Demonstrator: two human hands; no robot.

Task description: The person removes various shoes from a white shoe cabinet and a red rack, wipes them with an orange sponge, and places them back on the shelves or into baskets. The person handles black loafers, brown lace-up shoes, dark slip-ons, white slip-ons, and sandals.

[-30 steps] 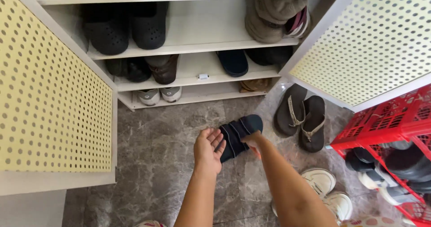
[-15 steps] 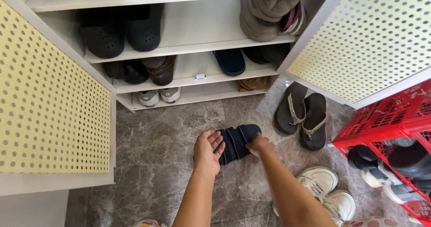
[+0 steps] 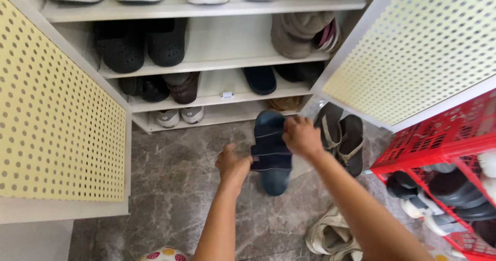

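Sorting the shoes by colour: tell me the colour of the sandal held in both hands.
Dark navy blue sandal, seen in the head view.

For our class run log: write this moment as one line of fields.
left hand: touching dark blue sandal | right hand: gripping sandal, lifted off floor | nearby: brown flip-flops, open shoe cabinet

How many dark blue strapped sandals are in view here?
2: one dark blue strapped sandal held above the floor between the left hand and right hand; another on the third shelf. Others may be hidden.
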